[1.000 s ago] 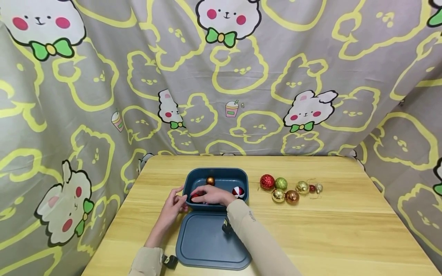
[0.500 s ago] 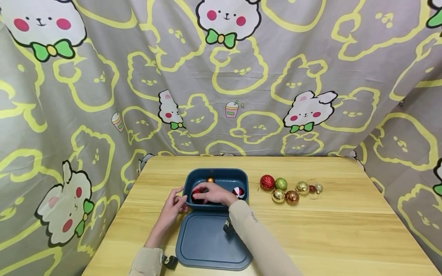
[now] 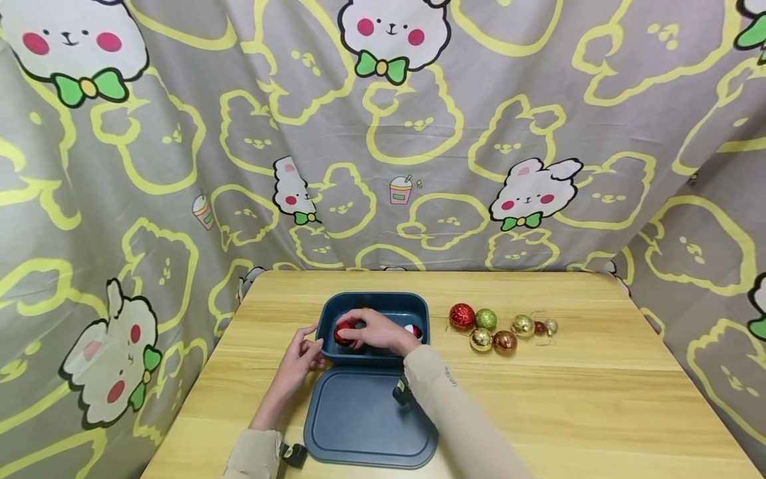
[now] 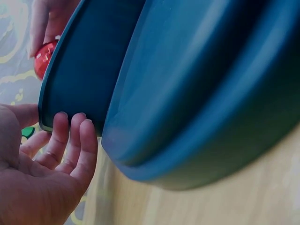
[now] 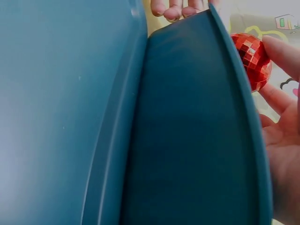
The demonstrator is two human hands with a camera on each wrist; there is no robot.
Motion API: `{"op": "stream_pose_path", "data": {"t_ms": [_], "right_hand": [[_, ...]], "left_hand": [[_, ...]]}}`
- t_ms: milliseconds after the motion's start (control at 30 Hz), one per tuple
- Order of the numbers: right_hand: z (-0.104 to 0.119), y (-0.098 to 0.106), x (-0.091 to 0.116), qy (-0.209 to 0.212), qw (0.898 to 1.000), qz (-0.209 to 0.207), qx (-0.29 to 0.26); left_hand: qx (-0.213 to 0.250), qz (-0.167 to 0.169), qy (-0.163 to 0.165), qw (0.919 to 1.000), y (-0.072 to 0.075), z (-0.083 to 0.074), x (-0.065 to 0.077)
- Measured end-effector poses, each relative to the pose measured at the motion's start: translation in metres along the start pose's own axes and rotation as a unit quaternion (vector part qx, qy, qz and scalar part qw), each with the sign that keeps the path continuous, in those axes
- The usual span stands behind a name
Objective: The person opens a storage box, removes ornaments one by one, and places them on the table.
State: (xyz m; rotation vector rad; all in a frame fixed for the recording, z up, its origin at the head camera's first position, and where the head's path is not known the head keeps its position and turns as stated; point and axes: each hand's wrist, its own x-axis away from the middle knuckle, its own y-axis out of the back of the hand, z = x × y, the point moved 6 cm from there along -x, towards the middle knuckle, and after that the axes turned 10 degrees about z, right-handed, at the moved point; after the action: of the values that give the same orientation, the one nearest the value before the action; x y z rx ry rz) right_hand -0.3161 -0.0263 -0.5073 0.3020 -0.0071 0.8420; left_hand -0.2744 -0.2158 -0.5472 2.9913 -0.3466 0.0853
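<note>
My right hand (image 3: pixel 380 330) pinches a shiny red faceted bauble (image 5: pixel 253 61) between thumb and fingers, in the left part of a dark blue lunch box (image 3: pixel 387 360). The right wrist view shows this bauble just above the rim. My left hand (image 3: pixel 300 358) grips the box's front left corner, fingers curled against the outside of its wall (image 4: pixel 84 70). Inside the box, a red-and-white bauble (image 3: pixel 414 330) lies at the right, partly behind the right wrist. A copper bauble (image 3: pixel 366 308) is almost wholly hidden behind the right hand.
The blue lid (image 3: pixel 368 416) lies flat in front of the box, under the right forearm. On the table to the right sit a red bauble (image 3: pixel 462 316), a green one (image 3: pixel 486 319) and several gold, copper and small baubles (image 3: pixel 505 342). A patterned curtain (image 3: pixel 419 233) hangs behind.
The right hand has lifted the red faceted bauble a little and drawn it rightward from the box's left corner. It now covers most of the copper bauble. The left hand stays at the corner.
</note>
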Motion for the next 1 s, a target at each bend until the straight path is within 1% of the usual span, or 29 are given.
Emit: {"op": "stream_pose_path", "data": {"t_ms": [167, 433, 733, 867, 1000], "right_hand": [[0.004, 0.005, 0.009, 0.007, 1.000, -0.007, 0.003], [0.003, 0.014, 0.024, 0.009, 1.000, -0.015, 0.020], [0.004, 0.026, 0.040, 0.010, 0.999, -0.028, 0.023], [0.004, 0.032, 0.047, 0.006, 0.999, -0.036, 0.027], [0.000, 0.040, 0.059, -0.001, 0.999, -0.043, 0.023]], "left_hand": [[0.002, 0.000, 0.005, 1.0000, 0.000, 0.001, -0.001], [-0.008, 0.006, 0.011, 0.9999, -0.001, 0.001, 0.001], [-0.015, 0.004, 0.008, 0.9999, 0.000, 0.002, -0.001], [-0.024, 0.005, 0.006, 0.9997, 0.003, 0.000, 0.000], [-0.030, 0.009, 0.009, 0.9995, 0.003, -0.001, 0.001]]}}
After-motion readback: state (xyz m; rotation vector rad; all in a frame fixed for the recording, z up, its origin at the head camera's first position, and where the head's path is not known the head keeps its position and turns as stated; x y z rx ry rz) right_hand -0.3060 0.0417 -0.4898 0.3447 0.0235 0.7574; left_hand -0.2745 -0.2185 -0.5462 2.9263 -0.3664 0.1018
